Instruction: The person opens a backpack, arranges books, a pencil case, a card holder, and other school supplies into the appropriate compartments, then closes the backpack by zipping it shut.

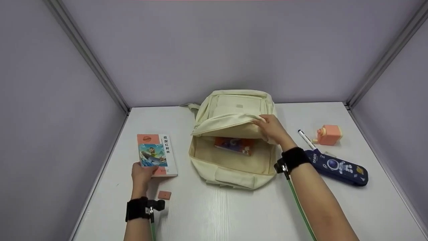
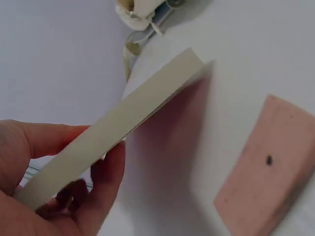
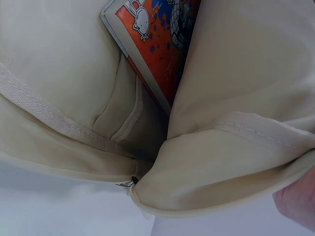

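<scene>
My left hand [image 1: 143,173] grips a paperback book [image 1: 153,155] by its near left corner, thumb over the illustrated cover. In the left wrist view the book's page edge [image 2: 118,120] tilts above the table, fingers beneath it. To the right lies a cream backpack [image 1: 234,179], its main compartment unzipped. My right hand [image 1: 272,130] pinches the rim of the backpack's front flap [image 1: 227,122] and holds it up. Inside the compartment rests an orange and blue book [image 1: 234,145], partly hidden by the flap; its orange cover [image 3: 157,44] shows in the right wrist view.
A pink eraser [image 1: 164,195] lies near my left wrist. Right of the backpack are a white marker [image 1: 306,139], a coral pencil sharpener [image 1: 329,135] and a navy pencil case [image 1: 341,169], which my right forearm partly overlaps. Pale panels enclose the white table [image 1: 200,214].
</scene>
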Demonstrator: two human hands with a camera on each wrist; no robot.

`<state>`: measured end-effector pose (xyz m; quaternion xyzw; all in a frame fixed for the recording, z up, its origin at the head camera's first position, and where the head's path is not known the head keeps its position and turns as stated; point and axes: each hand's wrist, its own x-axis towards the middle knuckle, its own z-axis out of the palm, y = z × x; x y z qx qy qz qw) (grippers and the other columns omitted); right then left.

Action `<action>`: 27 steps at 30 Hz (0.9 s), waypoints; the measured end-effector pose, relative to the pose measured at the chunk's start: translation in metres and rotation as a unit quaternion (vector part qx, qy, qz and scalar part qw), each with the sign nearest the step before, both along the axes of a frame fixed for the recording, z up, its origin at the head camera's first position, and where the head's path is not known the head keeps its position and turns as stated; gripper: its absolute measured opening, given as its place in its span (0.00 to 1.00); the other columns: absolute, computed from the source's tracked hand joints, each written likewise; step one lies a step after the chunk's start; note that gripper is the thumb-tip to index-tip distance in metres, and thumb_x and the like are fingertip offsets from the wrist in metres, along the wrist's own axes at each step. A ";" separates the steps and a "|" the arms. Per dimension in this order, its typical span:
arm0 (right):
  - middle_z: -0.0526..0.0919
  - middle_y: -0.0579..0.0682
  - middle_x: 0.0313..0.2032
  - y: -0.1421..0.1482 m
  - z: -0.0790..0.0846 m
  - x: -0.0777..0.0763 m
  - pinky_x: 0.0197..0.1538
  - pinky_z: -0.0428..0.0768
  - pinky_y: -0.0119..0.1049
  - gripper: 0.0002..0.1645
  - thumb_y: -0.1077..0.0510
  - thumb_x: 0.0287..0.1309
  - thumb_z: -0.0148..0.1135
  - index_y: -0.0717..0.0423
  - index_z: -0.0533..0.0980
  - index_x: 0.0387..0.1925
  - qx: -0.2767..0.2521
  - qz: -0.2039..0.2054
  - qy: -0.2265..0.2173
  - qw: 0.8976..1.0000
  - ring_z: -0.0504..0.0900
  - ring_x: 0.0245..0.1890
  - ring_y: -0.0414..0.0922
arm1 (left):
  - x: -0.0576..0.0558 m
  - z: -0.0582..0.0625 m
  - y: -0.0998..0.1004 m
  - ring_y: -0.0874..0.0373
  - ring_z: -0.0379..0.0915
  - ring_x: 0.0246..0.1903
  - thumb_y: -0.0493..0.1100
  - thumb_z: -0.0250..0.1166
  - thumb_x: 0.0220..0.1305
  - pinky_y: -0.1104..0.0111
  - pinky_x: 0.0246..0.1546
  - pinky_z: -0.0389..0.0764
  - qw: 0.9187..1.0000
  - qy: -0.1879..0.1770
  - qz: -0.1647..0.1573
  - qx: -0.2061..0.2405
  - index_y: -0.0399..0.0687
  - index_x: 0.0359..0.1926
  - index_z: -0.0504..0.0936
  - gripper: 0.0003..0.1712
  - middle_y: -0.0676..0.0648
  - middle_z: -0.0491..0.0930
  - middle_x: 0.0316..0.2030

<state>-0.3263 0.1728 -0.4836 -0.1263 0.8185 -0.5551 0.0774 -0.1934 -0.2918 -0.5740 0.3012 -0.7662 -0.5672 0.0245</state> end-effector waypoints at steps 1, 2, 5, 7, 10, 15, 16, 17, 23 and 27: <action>0.70 0.54 0.08 0.000 0.000 0.000 0.12 0.69 0.37 0.22 0.47 0.69 0.58 0.65 0.78 0.37 0.002 -0.002 0.002 1.000 0.68 0.05 0.44 | -0.002 0.001 0.000 0.45 0.71 0.49 0.36 0.67 0.60 0.58 0.47 0.76 1.000 0.009 0.007 0.026 0.23 0.64 0.57 0.39 0.31 0.68 0.52; 0.69 0.52 0.08 0.000 0.000 0.000 0.12 0.69 0.36 0.21 0.47 0.69 0.58 0.64 0.78 0.37 0.001 -0.004 0.005 1.000 0.68 0.05 0.44 | -0.003 0.002 -0.001 0.49 0.74 0.45 0.36 0.66 0.60 0.61 0.44 0.78 0.998 0.013 0.015 0.052 0.23 0.64 0.58 0.37 0.33 0.70 0.51; 0.69 0.47 0.08 0.001 -0.004 -0.003 0.14 0.69 0.34 0.21 0.46 0.68 0.59 0.61 0.78 0.35 0.011 -0.011 0.020 1.000 0.68 0.06 0.42 | -0.005 0.006 -0.002 0.60 0.77 0.32 0.39 0.66 0.63 0.69 0.32 0.79 0.990 0.021 0.041 0.130 0.25 0.63 0.62 0.34 0.40 0.77 0.43; 0.68 0.45 0.10 0.001 -0.004 -0.003 0.19 0.71 0.32 0.21 0.46 0.69 0.58 0.61 0.78 0.34 0.024 -0.013 0.028 0.999 0.68 0.09 0.40 | -0.004 0.008 -0.003 0.64 0.77 0.27 0.40 0.64 0.65 0.71 0.28 0.79 0.983 0.028 0.054 0.175 0.27 0.63 0.63 0.33 0.44 0.79 0.38; 0.67 0.42 0.15 0.002 -0.001 -0.003 0.28 0.70 0.33 0.21 0.45 0.68 0.59 0.60 0.78 0.32 0.044 -0.021 0.040 0.998 0.68 0.15 0.38 | -0.002 0.013 -0.003 0.64 0.79 0.27 0.41 0.62 0.68 0.73 0.27 0.78 0.971 0.051 0.061 0.226 0.28 0.64 0.63 0.31 0.48 0.80 0.34; 0.65 0.43 0.17 0.001 0.005 -0.003 0.32 0.69 0.36 0.21 0.46 0.68 0.59 0.59 0.75 0.27 0.057 -0.034 0.053 0.996 0.67 0.19 0.39 | -0.001 0.030 0.004 0.61 0.83 0.37 0.39 0.63 0.69 0.69 0.42 0.81 0.949 0.105 0.064 0.290 0.28 0.67 0.59 0.33 0.43 0.78 0.44; 0.65 0.43 0.17 0.001 0.006 -0.003 0.33 0.69 0.36 0.21 0.46 0.68 0.59 0.59 0.74 0.27 0.059 -0.037 0.054 0.996 0.67 0.20 0.40 | -0.002 0.034 0.006 0.60 0.83 0.38 0.38 0.63 0.68 0.68 0.44 0.80 0.946 0.115 0.064 0.297 0.28 0.68 0.57 0.35 0.41 0.77 0.47; 0.65 0.43 0.17 0.001 0.007 -0.003 0.33 0.69 0.36 0.21 0.47 0.68 0.60 0.59 0.74 0.27 0.060 -0.039 0.053 0.996 0.67 0.20 0.40 | -0.001 0.038 0.008 0.59 0.83 0.39 0.38 0.63 0.68 0.68 0.45 0.80 0.943 0.122 0.065 0.302 0.29 0.68 0.55 0.36 0.39 0.75 0.49; 0.66 0.44 0.18 -0.001 0.007 -0.003 0.33 0.69 0.35 0.21 0.46 0.68 0.60 0.58 0.73 0.26 0.052 -0.047 0.046 0.996 0.68 0.22 0.41 | 0.003 0.061 0.020 0.54 0.83 0.43 0.38 0.66 0.65 0.64 0.45 0.80 0.933 0.192 0.046 0.301 0.35 0.68 0.56 0.37 0.36 0.73 0.53; 0.66 0.42 0.16 -0.001 0.006 -0.004 0.30 0.69 0.34 0.23 0.46 0.67 0.60 0.60 0.74 0.26 0.048 -0.046 0.046 0.997 0.68 0.19 0.39 | 0.007 0.074 0.028 0.49 0.82 0.47 0.39 0.67 0.65 0.60 0.45 0.80 0.918 0.248 0.009 0.308 0.37 0.67 0.64 0.34 0.38 0.77 0.52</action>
